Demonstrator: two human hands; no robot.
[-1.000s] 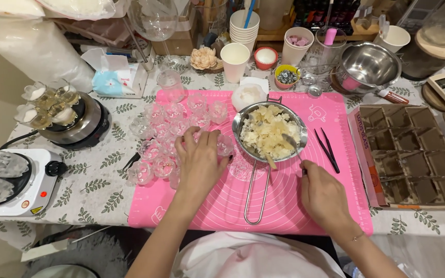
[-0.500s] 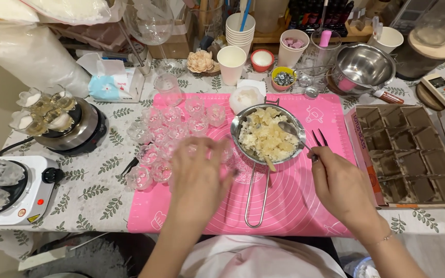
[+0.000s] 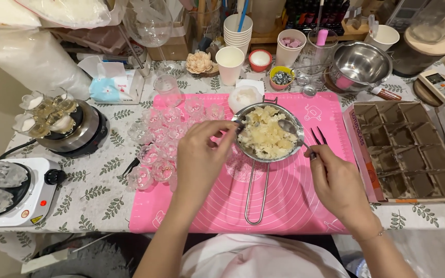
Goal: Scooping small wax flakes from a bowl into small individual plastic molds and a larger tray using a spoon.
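On the cluttered desk's pink mat (image 3: 284,206), the right hand (image 3: 338,185) grips a spoon (image 3: 290,128) in the strainer (image 3: 268,135) of pale flakes, the left hand (image 3: 202,154) pinching its near-left rim; small, level scoops seem best.

Two bare forearms without sleeves, the left hand (image 3: 200,154) unadorned, the right hand (image 3: 338,183) with a thin bracelet at the wrist, above a pale pink garment.
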